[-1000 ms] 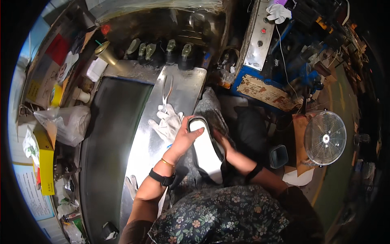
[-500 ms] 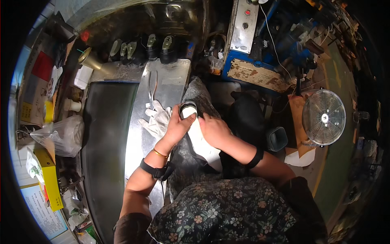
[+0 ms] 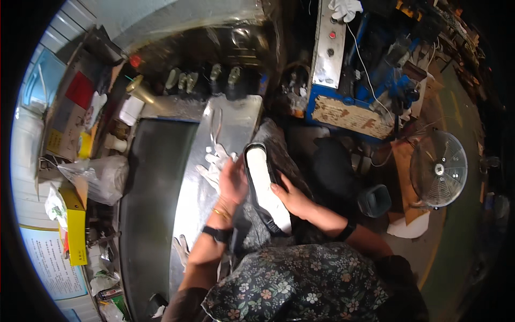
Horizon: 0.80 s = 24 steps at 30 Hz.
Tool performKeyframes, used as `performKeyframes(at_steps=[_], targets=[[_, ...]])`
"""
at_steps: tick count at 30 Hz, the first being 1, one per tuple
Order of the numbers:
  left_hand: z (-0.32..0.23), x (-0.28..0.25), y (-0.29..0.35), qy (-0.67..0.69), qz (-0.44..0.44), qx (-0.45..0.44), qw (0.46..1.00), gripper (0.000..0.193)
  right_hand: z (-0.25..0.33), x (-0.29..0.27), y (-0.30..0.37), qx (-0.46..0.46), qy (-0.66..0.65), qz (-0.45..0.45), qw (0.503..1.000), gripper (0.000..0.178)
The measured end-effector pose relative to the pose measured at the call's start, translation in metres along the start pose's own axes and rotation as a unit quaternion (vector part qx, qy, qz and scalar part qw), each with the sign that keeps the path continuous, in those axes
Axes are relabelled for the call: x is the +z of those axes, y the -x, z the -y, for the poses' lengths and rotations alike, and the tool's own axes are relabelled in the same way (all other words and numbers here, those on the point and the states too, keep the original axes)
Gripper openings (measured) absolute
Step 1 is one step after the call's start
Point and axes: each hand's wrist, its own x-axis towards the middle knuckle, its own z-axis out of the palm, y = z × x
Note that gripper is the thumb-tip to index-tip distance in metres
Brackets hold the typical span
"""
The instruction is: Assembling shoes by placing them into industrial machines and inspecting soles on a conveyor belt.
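A black shoe upper with a white bottom lies lengthwise over my lap, its white underside facing up. My right hand grips its right edge, thumb across the white bottom. Against the left edge is my left hand, slightly blurred, its fingers stretched out and not wrapped round the shoe; whether it touches is hard to tell. Just left of that hand, white work gloves lie on the metal bench, below a long-handled metal tool. Grey cloth covers my lap under the shoe.
Several dark shoes stand in a row at the back. A dark conveyor belt runs left of the bench. To the right are a round fan, a dark bin and a blue machine. Shelving with a plastic bag lines the left.
My left hand has let go of the shoe's far end and sits beside its left edge. My right hand has shifted to a side grip. The whole view has tilted slightly.
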Motion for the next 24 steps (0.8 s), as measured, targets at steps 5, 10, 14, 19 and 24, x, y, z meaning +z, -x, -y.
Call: performKeyframes(at_steps=[5, 10, 14, 19, 24], targets=[[-0.008, 0.019, 0.003, -0.781, -0.212, -0.08, 0.582, 0.054, 0.021, 0.027, -0.011, 0.089, 0.21, -0.05, 0.972, 0.087], [-0.036, 0.007, -0.009, -0.93, -0.083, 0.085, 0.348, 0.043, 0.027, 0.04, -0.026, 0.088, 0.226, -0.05, 0.969, 0.09], [-0.045, -0.019, 0.029, -0.789, 0.006, 0.077, 0.61, 0.051, 0.009, 0.038, -0.025, 0.022, 0.132, -0.046, 0.99, 0.09], [0.007, -0.014, 0.068, -0.771, -0.105, -0.012, 0.628, 0.055, -0.012, 0.041, -0.017, 0.009, 0.074, -0.082, 0.994, 0.084], [0.017, -0.017, 0.068, -0.777, -0.123, 0.101, 0.61, 0.052, -0.004, 0.04, -0.014, -0.025, 0.038, -0.095, 0.994, 0.083]])
